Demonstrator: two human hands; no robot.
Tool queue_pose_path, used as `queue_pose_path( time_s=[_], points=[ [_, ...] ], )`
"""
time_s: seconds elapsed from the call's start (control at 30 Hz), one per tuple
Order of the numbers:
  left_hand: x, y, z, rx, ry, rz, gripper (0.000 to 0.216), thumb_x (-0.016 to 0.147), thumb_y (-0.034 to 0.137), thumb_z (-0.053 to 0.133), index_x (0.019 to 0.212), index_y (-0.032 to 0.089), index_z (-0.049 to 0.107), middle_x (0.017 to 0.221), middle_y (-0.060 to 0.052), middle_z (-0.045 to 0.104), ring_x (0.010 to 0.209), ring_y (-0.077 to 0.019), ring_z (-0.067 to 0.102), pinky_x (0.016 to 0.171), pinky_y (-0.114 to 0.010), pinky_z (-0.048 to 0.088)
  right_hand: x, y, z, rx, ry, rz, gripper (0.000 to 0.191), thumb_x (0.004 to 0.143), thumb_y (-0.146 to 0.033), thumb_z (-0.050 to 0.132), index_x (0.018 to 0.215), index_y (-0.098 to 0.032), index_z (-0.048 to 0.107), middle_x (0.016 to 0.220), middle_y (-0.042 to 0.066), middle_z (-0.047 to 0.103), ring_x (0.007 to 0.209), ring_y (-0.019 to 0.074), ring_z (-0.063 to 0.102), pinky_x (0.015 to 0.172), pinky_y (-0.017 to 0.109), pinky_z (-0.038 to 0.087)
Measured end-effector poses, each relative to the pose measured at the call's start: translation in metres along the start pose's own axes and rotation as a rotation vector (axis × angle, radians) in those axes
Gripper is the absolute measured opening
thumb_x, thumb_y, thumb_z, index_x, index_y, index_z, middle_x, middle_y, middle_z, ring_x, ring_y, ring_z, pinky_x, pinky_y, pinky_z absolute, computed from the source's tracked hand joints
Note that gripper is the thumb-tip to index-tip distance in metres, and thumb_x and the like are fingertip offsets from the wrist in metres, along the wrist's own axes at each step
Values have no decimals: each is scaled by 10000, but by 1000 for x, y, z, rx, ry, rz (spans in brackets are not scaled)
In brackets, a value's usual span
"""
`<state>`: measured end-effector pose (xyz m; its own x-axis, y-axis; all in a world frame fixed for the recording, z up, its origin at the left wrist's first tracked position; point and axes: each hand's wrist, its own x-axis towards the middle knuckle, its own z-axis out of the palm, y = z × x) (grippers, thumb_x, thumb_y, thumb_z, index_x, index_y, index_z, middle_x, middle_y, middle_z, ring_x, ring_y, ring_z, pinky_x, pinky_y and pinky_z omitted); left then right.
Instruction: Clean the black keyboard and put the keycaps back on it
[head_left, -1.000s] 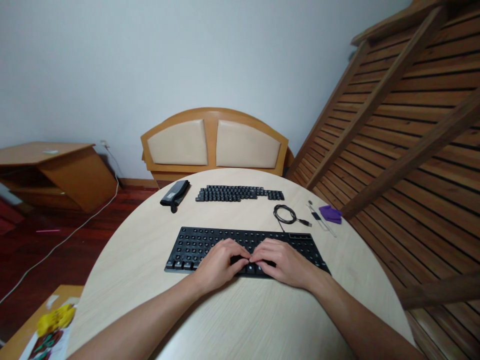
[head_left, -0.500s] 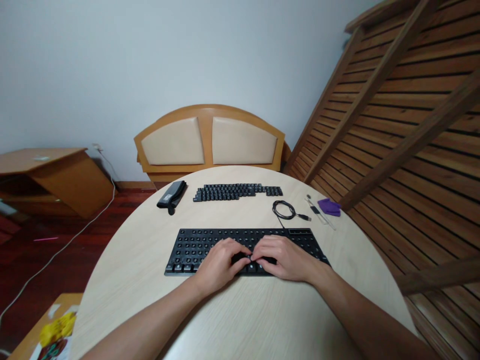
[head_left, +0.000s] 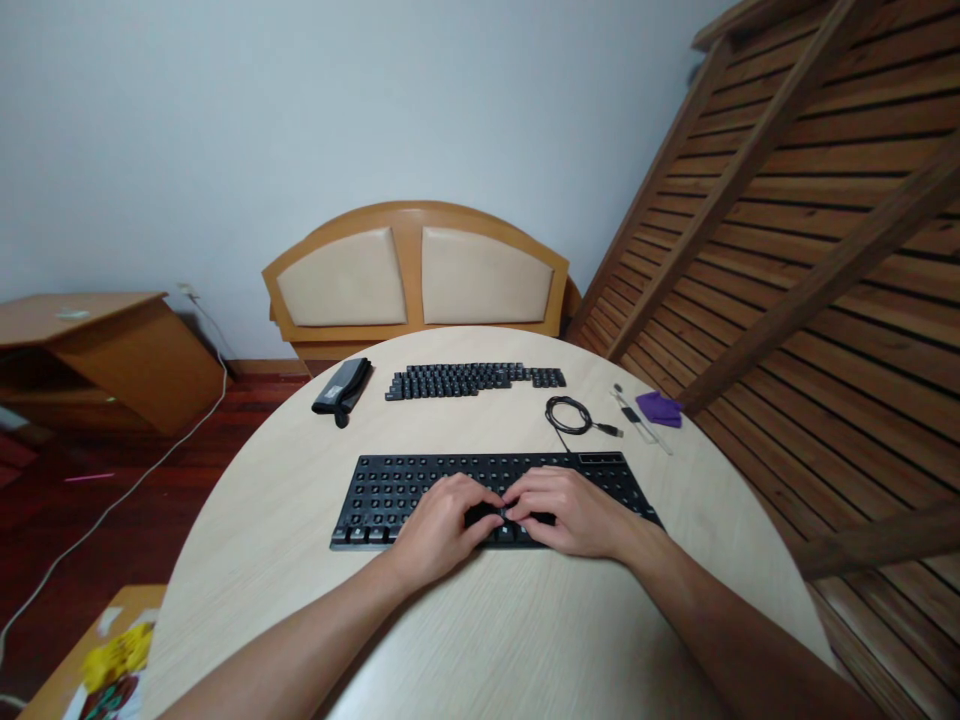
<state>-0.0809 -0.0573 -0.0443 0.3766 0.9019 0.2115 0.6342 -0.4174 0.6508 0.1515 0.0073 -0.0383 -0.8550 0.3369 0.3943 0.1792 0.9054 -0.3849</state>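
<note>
A black keyboard [head_left: 390, 490] with its keycaps off lies across the round pale wooden table [head_left: 487, 630]. My left hand [head_left: 442, 525] and my right hand [head_left: 574, 512] rest on its lower middle rows, side by side. On both hands the fingers are curled down, and the thumbs and fingertips nearly meet over a small dark piece that I cannot make out. Loose black keycaps [head_left: 472, 380] are laid out in rows at the far side of the table.
A black pouch [head_left: 341, 388] lies far left, with a coiled black cable [head_left: 570, 415], a thin tool [head_left: 637, 420] and a purple cloth [head_left: 660, 408] far right. A padded wooden backrest [head_left: 416, 275] stands behind the table. A slatted wooden frame [head_left: 825, 250] leans at right and a low cabinet [head_left: 97, 345] sits at left.
Both hands stay pinched together on the same spot of the keyboard, with only slight finger shifts. The view has tilted a little.
</note>
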Motion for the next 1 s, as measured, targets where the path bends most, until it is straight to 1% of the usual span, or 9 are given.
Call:
queue_pose_path(
  time_s=[0.3,0.5,0.6,0.67,0.77,0.87,1.0],
  points=[
    [-1,0,1,16,20,-21,123,914,233,721,1037,238,730,1019,-19,750,1001,-224,657,926,-386,495,3,-2,0,-4,17,-27,141,913,-145,595,935,-198,724,973,65,764,900,195,704,834,347,549],
    [-2,-1,2,29,27,-12,104,932,285,698,1019,234,723,1013,-30,745,992,-231,659,894,-370,508,2,-5,5,7,15,58,102,932,-161,600,958,-204,689,943,56,746,869,188,694,819,329,540],
    [-3,0,2,23,21,-20,118,920,265,693,1033,237,715,1041,-32,743,1001,-230,662,903,-371,510,1,-7,6,21,5,86,109,935,-156,603,988,-208,683,958,50,742,880,186,690,824,321,533],
    [-3,2,2,18,20,-21,166,890,239,706,1056,239,701,1062,-30,740,1010,-230,662,916,-380,508,1,-7,6,38,5,94,102,936,-159,609,988,-208,682,971,50,742,889,186,688,828,320,534],
    [-4,5,-1,7,-6,-12,263,844,232,736,1099,229,671,1094,-33,732,1029,-237,656,936,-396,505,1,-7,7,61,13,100,92,940,-156,607,970,-207,677,985,51,741,907,189,688,835,318,535],
    [-4,5,-5,20,-58,20,341,822,241,754,1143,217,641,1127,-47,717,1053,-254,642,949,-417,503,0,-7,7,67,25,100,95,940,-148,599,951,-204,674,975,50,738,901,187,687,824,315,536],
    [-4,3,-9,49,-107,73,342,828,227,745,1143,211,614,1113,-57,704,1052,-262,631,940,-422,509,-1,-6,9,55,45,98,105,929,-144,593,936,-205,678,946,54,734,865,187,685,798,315,538]
  ],
)
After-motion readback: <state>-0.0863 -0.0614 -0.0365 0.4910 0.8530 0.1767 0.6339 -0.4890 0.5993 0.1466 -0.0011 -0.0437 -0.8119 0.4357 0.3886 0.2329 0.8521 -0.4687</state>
